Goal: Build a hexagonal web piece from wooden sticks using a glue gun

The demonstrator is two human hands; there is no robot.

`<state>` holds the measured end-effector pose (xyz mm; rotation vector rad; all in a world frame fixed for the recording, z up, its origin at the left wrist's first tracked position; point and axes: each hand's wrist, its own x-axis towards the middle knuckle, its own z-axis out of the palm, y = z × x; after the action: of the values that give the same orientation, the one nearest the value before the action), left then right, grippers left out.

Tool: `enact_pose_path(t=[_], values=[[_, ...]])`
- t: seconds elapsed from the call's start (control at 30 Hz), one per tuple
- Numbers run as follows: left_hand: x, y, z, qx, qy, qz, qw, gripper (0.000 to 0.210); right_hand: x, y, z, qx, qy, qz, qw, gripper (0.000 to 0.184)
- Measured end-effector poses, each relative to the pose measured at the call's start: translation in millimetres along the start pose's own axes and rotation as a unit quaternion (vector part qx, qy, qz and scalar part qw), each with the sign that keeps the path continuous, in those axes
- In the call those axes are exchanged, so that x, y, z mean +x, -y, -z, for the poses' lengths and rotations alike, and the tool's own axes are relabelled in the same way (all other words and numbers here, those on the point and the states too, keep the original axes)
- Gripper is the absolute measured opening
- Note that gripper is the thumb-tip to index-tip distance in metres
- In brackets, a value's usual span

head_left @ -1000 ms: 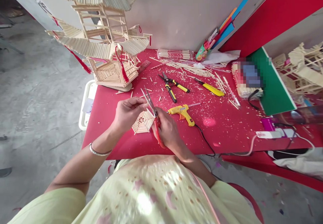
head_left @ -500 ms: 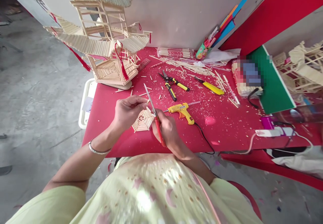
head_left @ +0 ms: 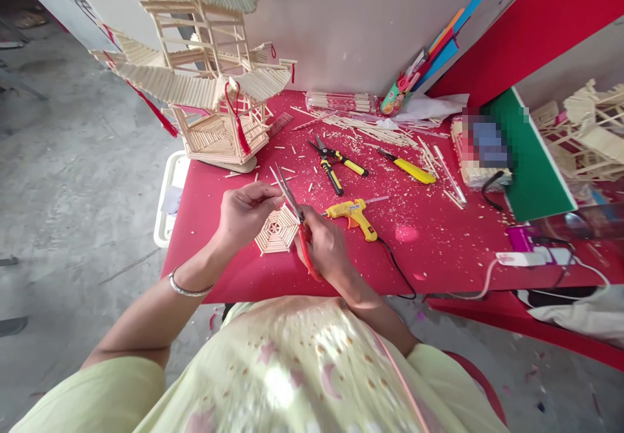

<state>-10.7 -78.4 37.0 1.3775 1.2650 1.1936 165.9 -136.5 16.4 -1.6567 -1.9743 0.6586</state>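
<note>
My right hand [head_left: 323,241] is closed round the red handles of a pair of scissors [head_left: 291,200], whose blades are slightly apart and point up and away. My left hand [head_left: 247,212] pinches a short wooden stick, mostly hidden by the fingertips, close beside the blades. Below and between both hands, a small hexagonal stick panel [head_left: 276,231] with a web-like pattern lies on the red table [head_left: 205,251]. To the right of my right hand rests a yellow glue gun [head_left: 351,212].
A tall stick pagoda [head_left: 219,137] with red tassels stands at the back left. Black-and-yellow pliers [head_left: 336,163], a yellow utility knife [head_left: 412,170] and loose sticks [head_left: 375,127] lie beyond my hands. At the right are a green board [head_left: 536,166] and a white power strip [head_left: 521,259].
The scissor blades have opened from nearly closed to slightly apart. My left hand's fingertips have shifted a little left, and less of the stick shows. The view has moved slightly.
</note>
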Motion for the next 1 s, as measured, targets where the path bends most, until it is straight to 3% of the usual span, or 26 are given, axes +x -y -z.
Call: enact_pose_path(t=[0.33, 0.5, 0.73, 0.9, 1.0], values=[[3.3, 8.7, -1.2, -0.083, -0.023, 0.067, 0.994, 0.023, 0.4, -3.6, -3.5, 0.057, -0.038, 0.006, 0.998, 0.039], [17.4, 21.7, 16.5, 0.04, 0.018, 0.087, 0.995, 0.029, -29.5, -33.2, 20.7, -0.022, -0.075, 0.018, 0.997, 0.039], [59.2, 58.7, 24.5, 0.191, 0.153, 0.103, 0.964, 0.015, -56.7, -84.8, 30.5, -0.148, 0.14, 0.174, 0.963, 0.053], [70.1, 68.8, 18.7, 0.229, 0.211, 0.127, 0.942, 0.008, -56.4, -77.6, 35.8, -0.128, 0.192, 0.178, 0.957, 0.067], [67.9, 69.6, 19.2, 0.242, 0.212, 0.115, 0.94, 0.007, -57.2, -62.1, 44.6, -0.136, 0.189, 0.151, 0.961, 0.058]])
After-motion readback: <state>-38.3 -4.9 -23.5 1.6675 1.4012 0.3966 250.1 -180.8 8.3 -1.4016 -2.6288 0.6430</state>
